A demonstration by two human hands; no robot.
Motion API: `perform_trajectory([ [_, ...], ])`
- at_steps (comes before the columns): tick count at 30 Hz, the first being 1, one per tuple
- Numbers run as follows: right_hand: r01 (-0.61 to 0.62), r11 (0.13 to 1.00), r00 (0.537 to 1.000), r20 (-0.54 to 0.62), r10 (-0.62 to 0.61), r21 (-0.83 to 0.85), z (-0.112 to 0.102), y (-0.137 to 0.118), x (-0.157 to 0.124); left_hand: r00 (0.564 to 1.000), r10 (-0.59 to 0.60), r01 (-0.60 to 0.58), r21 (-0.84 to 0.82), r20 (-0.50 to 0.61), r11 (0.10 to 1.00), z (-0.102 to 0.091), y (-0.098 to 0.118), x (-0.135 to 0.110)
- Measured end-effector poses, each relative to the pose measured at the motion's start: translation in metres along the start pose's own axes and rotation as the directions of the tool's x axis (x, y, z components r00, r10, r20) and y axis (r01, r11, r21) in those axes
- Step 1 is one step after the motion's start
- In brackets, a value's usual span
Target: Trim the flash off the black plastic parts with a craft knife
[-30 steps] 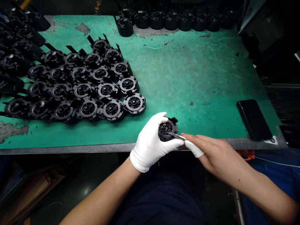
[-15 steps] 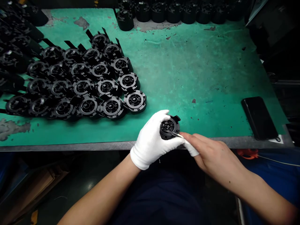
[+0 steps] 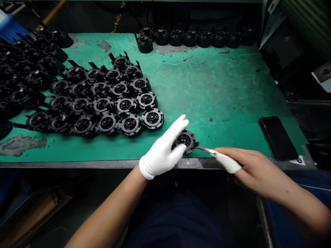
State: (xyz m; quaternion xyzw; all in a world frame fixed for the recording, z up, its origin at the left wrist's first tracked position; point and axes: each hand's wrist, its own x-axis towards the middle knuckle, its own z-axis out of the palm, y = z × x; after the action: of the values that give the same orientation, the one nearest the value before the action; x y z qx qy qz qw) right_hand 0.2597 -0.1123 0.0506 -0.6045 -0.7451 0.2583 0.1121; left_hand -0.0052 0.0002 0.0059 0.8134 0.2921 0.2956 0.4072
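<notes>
Hands on either side of the round black part

Head-worn cam (sole view): faces fwd & down from above near side of workbench; L hand & R hand at close range, bench's far edge incl. near top of frame

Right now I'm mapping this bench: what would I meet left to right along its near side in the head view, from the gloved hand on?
Left hand, round black part, thin metal tool, right hand, phone.
</notes>
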Motion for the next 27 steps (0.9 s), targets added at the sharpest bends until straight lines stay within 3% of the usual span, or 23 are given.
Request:
perform_trajectory([
  [2,-0.074,0.997,0.989,-0.128,0.076,0.020,0.000,0.012,-0.011,0.973,-0.050,0.050,-0.006,-0.224,0.999,0.004,0.000,-0.007],
  [4,-0.100,0.994,0.980,-0.168,0.108,0.053,0.003,0.019,-0.016,0.935,-0.136,0.149,0.015,-0.327,0.989,0.013,0.000,-0.011],
  [8,-0.085,0.993,0.990,-0.105,0.093,0.078,0.008,0.015,-0.005,0.934,-0.197,0.244,0.130,-0.297,0.961,0.030,0.003,-0.005],
  [14,-0.014,0.998,1.000,0.010,0.015,-0.069,0.002,0.016,0.019,0.993,-0.111,0.115,0.114,-0.038,0.987,0.030,0.010,0.005],
  [19,0.097,0.980,0.989,0.131,-0.074,-0.176,-0.005,0.024,0.033,0.996,-0.092,0.090,0.112,0.019,0.990,0.026,0.011,0.005],
  [27,0.098,0.944,0.995,0.054,-0.085,-0.315,0.002,0.022,0.035,0.993,-0.114,0.112,0.108,0.014,0.988,0.027,0.011,0.009],
])
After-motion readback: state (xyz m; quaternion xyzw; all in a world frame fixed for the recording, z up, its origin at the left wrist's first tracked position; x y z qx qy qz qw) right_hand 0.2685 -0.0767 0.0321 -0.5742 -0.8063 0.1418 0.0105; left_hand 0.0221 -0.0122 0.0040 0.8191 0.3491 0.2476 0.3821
